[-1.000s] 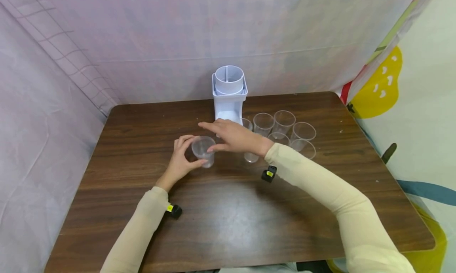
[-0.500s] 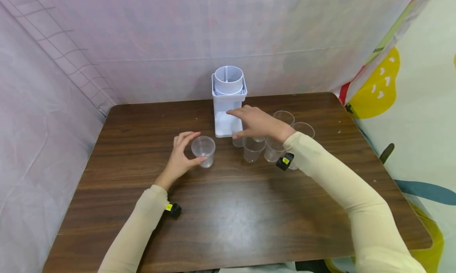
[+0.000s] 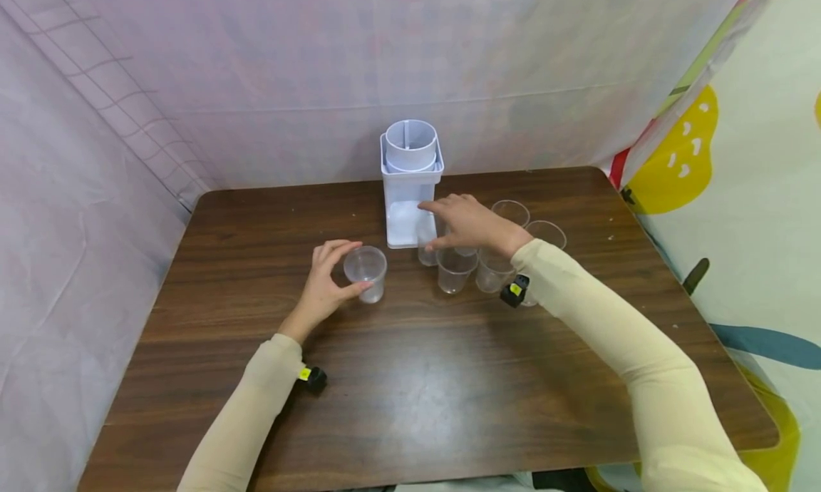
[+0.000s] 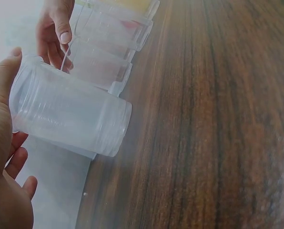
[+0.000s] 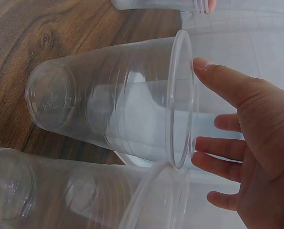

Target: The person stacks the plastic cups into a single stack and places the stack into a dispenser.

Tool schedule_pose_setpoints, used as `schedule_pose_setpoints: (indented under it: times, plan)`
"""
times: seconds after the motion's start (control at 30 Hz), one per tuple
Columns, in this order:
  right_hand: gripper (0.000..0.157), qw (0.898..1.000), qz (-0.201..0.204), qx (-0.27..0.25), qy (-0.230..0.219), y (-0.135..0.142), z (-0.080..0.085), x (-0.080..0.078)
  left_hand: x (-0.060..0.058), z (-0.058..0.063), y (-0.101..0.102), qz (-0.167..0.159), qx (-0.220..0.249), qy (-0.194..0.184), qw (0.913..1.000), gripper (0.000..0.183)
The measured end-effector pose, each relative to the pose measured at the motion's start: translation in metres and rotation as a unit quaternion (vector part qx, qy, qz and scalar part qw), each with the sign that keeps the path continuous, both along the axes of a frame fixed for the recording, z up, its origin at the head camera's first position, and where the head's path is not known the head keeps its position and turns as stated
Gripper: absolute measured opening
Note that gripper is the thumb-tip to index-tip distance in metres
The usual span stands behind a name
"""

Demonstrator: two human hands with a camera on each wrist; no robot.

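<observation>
My left hand (image 3: 322, 287) holds a clear plastic cup (image 3: 370, 271) near its rim, thumb on the near side and fingers on the far side; in the left wrist view the cup (image 4: 70, 107) spans most of the left half. To the right, my right hand (image 3: 473, 223) is over a group of clear cups. In the right wrist view its thumb and fingers spread on either side of the rim of one upright cup (image 5: 104, 100), fingers fairly straight. A second cup (image 5: 75, 195) stands beside that one.
A white plastic stand (image 3: 410, 185) with a round tube on top rises at the back of the brown wooden table (image 3: 398, 392), close behind the cups. Further cups (image 3: 511, 214) stand at the right under and behind my right forearm. Cloth curtains (image 3: 288, 85) border the table.
My right hand has drawn away from the left cup and moved right to the cup group, nearly still over the last half second. The left hand has stayed at its cup.
</observation>
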State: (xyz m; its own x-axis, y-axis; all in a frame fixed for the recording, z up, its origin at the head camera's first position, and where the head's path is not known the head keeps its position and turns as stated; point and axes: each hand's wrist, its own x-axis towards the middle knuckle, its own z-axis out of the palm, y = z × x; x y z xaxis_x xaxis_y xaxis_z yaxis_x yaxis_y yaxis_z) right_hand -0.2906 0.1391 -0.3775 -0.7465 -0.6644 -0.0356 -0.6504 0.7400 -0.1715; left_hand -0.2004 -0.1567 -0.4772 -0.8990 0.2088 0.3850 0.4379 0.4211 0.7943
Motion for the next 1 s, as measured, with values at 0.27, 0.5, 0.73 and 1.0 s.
schedule_pose_setpoints:
  times: [0.27,0.5,0.73,1.0]
  plan:
    - [0.085,1.0,-0.007,0.004,0.004,0.0002,-0.0009,0.0008,0.0011,0.0003,0.0004,0.002,0.0,0.002,1.0,0.071]
    - [0.083,1.0,-0.015,0.003,0.001,-0.0001,-0.0022,0.0012,0.0021,0.0009,0.0011,0.001,0.005,-0.01,0.9999,0.069]
    - [0.083,1.0,-0.018,0.001,0.009,-0.0011,-0.0031,-0.0002,0.0015,-0.0004,0.001,0.006,-0.003,-0.009,0.9999,0.069]
    - [0.081,1.0,-0.003,-0.014,0.024,-0.0024,0.0002,0.0021,0.0028,0.0004,0.0016,0.006,0.0,-0.012,0.9999,0.068]
